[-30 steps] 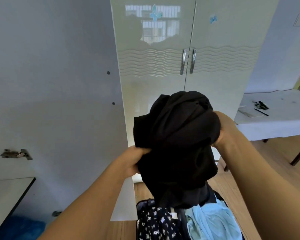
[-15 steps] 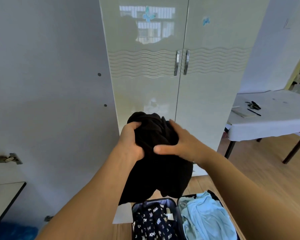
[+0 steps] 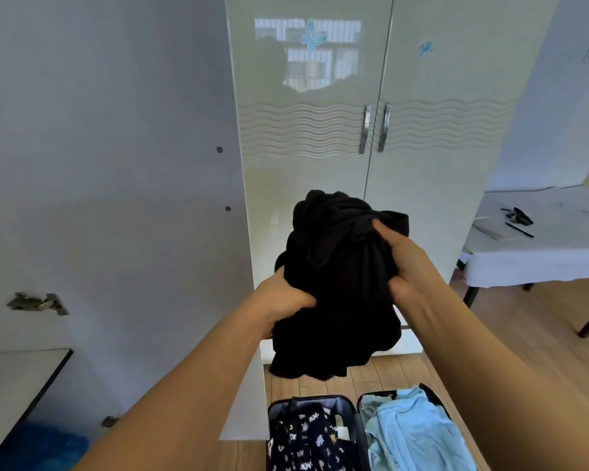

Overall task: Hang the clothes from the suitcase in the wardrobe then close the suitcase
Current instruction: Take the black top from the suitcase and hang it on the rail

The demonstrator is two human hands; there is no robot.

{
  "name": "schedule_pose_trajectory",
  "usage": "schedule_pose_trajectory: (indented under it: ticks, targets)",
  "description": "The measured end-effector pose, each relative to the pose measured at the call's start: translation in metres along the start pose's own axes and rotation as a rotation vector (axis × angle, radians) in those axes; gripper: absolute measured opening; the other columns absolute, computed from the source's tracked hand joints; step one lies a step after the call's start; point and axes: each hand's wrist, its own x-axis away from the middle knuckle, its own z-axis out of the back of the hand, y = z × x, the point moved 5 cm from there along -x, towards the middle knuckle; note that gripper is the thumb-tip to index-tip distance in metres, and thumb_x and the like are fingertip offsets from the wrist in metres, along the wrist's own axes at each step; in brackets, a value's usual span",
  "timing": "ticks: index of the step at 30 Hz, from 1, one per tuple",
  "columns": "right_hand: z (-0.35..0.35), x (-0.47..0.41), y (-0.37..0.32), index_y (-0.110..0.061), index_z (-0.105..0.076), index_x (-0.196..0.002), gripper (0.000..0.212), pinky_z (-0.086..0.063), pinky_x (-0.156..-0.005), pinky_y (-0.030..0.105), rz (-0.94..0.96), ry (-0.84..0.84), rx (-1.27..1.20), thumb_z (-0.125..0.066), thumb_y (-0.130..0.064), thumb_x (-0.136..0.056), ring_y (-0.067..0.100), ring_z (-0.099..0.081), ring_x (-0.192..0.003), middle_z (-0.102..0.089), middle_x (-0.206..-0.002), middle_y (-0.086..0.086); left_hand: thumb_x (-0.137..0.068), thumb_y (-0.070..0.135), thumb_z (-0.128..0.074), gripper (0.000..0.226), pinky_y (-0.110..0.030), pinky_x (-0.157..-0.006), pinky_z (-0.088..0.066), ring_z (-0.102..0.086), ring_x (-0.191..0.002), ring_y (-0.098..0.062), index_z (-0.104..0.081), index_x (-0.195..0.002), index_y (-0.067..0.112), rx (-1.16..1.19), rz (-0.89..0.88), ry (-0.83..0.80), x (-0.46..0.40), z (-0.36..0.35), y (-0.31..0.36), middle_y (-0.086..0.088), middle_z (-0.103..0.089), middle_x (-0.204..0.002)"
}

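A bunched black garment [image 3: 337,283] hangs in the air in front of me. My left hand [image 3: 283,297] grips its lower left side, and my right hand [image 3: 405,263] grips its right side with the thumb on top. Below on the floor lies the open suitcase [image 3: 357,419]; its left half holds a dark patterned garment [image 3: 306,440], its right half a light blue garment [image 3: 412,433]. The cream wardrobe [image 3: 371,130] stands ahead with both doors shut and two metal handles [image 3: 374,129] at the middle.
A tall white panel [image 3: 116,164] with a hinge [image 3: 38,302] stands on the left, with a dark-edged shelf [image 3: 21,372] below it. A table under a white cloth [image 3: 541,246] with small items is on the right. The floor is wood [image 3: 524,334].
The black garment was lowered from face height, then shifted slightly up and right. My right hand moved from the front of the bundle to its right side. The view tilted slightly.
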Motion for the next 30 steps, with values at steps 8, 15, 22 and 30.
schedule_pose_trajectory:
  ticks: [8,15,22,30]
  targets:
    - [0.072,-0.012,-0.022,-0.01,-0.066,-0.113,0.031,-0.053,-0.083,0.037,0.127,0.04,0.343,-0.068,-0.022,-0.084,0.028,-0.068,-0.097,-0.071,-0.106,0.011,-0.095,0.007,-0.038,0.03,-0.038,-0.069,-0.051,-0.067,-0.071,-0.029,-0.066,-0.086,-0.001,0.777,0.007,0.002,0.009,0.027,0.025,-0.015,-0.07,-0.075]
    - [0.066,-0.002,0.01,-0.022,-0.051,-0.129,0.095,-0.039,-0.101,0.033,0.012,-0.334,1.05,-0.083,-0.05,-0.045,0.012,-0.045,-0.121,-0.053,-0.124,-0.014,-0.093,0.025,-0.044,0.034,-0.034,-0.075,-0.052,-0.068,-0.068,-0.024,-0.07,-0.08,0.006,0.891,-0.113,-0.009,0.004,0.008,0.061,-0.011,-0.072,-0.076]
    - [0.009,0.005,0.015,-0.014,-0.061,-0.118,0.028,-0.053,-0.087,0.035,0.111,-0.367,0.693,-0.06,-0.019,-0.091,0.019,-0.065,-0.105,-0.069,-0.113,0.002,-0.082,0.033,-0.062,0.032,-0.037,-0.086,-0.051,-0.067,-0.08,-0.029,-0.073,-0.089,0.004,0.7,-0.084,-0.216,0.006,-0.003,0.067,-0.017,-0.07,-0.091]
    - [0.002,-0.003,-0.001,-0.001,-0.06,-0.079,0.012,-0.051,-0.074,0.029,-0.12,-0.119,0.184,-0.051,-0.002,-0.088,0.022,-0.058,-0.074,-0.06,-0.082,0.014,-0.081,-0.014,-0.057,0.025,-0.034,-0.078,-0.056,-0.068,-0.08,-0.024,-0.07,-0.082,0.008,0.023,0.059,-0.336,0.011,0.027,0.019,-0.009,-0.071,-0.082]
